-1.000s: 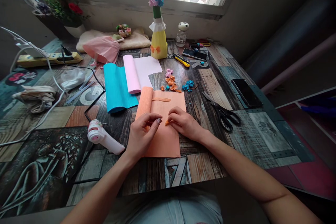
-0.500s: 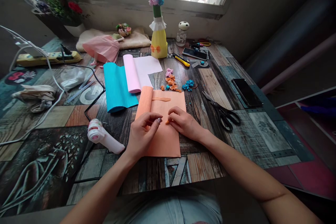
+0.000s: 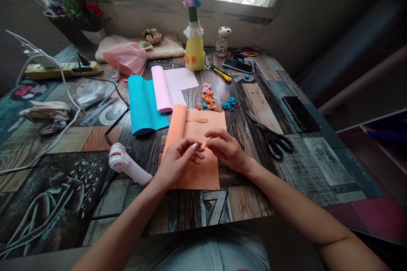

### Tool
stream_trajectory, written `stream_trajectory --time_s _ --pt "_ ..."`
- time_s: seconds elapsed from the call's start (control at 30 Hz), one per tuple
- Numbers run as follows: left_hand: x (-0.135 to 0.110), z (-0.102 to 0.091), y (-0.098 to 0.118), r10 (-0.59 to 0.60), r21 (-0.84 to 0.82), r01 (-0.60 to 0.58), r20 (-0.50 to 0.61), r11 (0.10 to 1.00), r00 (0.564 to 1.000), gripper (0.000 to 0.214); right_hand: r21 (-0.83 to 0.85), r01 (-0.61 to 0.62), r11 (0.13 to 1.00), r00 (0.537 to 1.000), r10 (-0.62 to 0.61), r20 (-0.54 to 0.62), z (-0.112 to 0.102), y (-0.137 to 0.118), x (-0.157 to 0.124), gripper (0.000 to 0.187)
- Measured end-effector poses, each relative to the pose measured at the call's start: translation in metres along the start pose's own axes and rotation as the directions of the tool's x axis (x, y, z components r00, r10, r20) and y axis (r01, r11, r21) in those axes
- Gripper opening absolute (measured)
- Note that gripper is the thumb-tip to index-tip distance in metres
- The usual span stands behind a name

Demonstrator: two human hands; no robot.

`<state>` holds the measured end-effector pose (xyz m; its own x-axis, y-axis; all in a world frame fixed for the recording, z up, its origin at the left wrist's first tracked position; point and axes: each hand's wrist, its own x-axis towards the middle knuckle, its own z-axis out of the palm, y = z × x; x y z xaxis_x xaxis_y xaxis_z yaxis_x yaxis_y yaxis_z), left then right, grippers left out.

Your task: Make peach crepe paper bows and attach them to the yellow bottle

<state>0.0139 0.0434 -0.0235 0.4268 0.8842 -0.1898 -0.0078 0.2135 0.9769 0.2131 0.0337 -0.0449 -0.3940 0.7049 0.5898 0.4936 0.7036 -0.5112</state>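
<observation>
Over a partly unrolled sheet of orange crepe paper (image 3: 203,173), a small piece of orange crepe paper (image 3: 205,144) sits between my fingertips. My right hand (image 3: 227,150) pinches it from the right. My left hand (image 3: 181,159) meets its other side with thumb and fingertips together. A narrow folded orange strip (image 3: 197,120) lies on the sheet beyond my hands. Just past the sheet are small orange paper flowers (image 3: 209,96), a pink one (image 3: 206,88) and a blue paper flower (image 3: 229,103).
Black scissors (image 3: 270,135) lie to the right, with a phone (image 3: 301,113) beyond. A white glue gun (image 3: 129,165) rests at left by its cord. Blue (image 3: 146,106) and pink crepe rolls (image 3: 161,89), a yellow cutter (image 3: 221,73) and a decorated yellow bottle (image 3: 194,53) stand or lie farther back.
My left hand has moved right, its fingertips now meeting the small orange piece held in my right hand. The view has shifted slightly.
</observation>
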Motion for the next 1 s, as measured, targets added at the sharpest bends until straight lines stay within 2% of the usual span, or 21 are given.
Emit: stream_trajectory --time_s 0.13,0.27,0.5,0.63,0.8,1.0 --pt "0.0019 -0.0005 -0.0013 -0.121 -0.184 0.135 0.085 0.974 0.989 0.027 -0.003 0.043 0.999 0.999 -0.043 -0.019 0.0002 -0.0014 -0.0013 0.018" --pt "0.0030 -0.0013 -0.0035 -0.182 -0.289 0.214 0.136 0.933 0.974 0.024 0.011 0.086 0.996 0.996 -0.085 -0.030 -0.0004 -0.0036 -0.0009 0.023" --pt "0.0024 -0.0004 -0.0025 -0.249 -0.325 0.299 0.189 0.897 0.950 0.022 0.028 0.103 0.994 0.994 -0.102 -0.027 -0.0010 -0.0066 0.0010 0.022" --pt "0.0017 -0.0004 -0.0007 -0.260 -0.342 0.318 0.207 0.884 0.943 0.022 0.077 0.120 0.990 0.992 -0.117 -0.045 -0.0003 -0.0057 0.0000 0.023" --pt "0.0013 -0.0011 -0.0004 -0.246 -0.303 0.307 0.222 0.902 0.943 0.023 0.084 0.080 0.993 0.997 -0.078 -0.026 -0.0001 -0.0051 -0.0026 0.023" --pt "0.0022 -0.0011 -0.0017 -0.227 -0.294 0.277 0.193 0.915 0.954 0.025 0.128 0.048 0.991 0.997 -0.040 -0.069 0.0007 -0.0088 0.0004 0.015"
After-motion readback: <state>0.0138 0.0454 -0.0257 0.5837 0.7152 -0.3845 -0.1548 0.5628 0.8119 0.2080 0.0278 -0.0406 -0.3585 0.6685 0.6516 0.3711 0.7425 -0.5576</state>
